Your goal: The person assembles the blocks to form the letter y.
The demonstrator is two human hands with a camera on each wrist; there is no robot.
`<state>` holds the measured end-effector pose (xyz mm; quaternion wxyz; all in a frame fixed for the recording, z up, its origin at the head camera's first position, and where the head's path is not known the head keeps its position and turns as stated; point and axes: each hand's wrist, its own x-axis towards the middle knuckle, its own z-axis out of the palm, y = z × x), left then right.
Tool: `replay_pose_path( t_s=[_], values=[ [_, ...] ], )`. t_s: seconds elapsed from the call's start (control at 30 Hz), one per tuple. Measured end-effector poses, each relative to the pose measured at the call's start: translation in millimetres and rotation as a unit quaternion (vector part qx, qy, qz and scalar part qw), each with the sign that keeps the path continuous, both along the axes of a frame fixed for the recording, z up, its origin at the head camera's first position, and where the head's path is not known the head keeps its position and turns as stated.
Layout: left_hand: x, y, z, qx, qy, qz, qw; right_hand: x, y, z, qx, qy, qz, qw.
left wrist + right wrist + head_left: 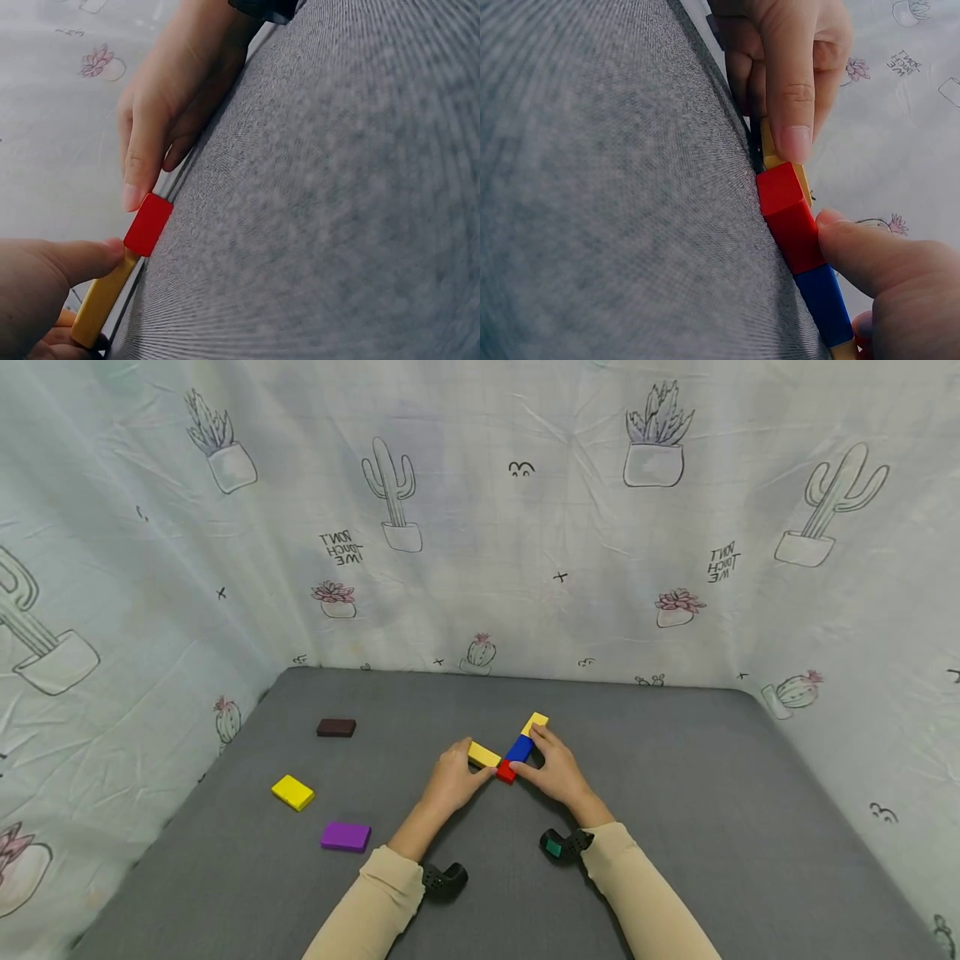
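Red, blue and pale yellow blocks lie end to end in a slanting row on the grey table. My right hand grips this row, its thumb on the red block and its fingers along the blue and yellow part. Another pale yellow block is pinched lengthwise by my left hand, thumb at the near end and fingers at the far end. That block meets the red block at an angle, forming a V. In the right wrist view, the left thumb partly covers where they meet.
To the left on the grey table lie a dark brown block, a bright yellow block and a purple block, apart from one another. A pale curtain with cactus drawings hangs behind and at both sides.
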<state>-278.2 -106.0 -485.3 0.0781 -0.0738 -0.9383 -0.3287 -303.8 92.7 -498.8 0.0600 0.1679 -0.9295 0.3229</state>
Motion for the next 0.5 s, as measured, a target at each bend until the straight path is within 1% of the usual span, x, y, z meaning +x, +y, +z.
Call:
replay_pose_path(
  t_s=[0.23, 0.5],
  values=[
    [2.5, 0.4, -0.6, -0.007, 0.002, 0.001, 1.0, 2.8, -0.4, -0.9, 0.002, -0.006, -0.003, 1.0],
    [4.0, 0.1, -5.0, -0.013, 0.016, -0.001, 0.9998, 6.1, -0.8, -0.9, 0.0, 0.003, -0.003, 1.0]
  ],
)
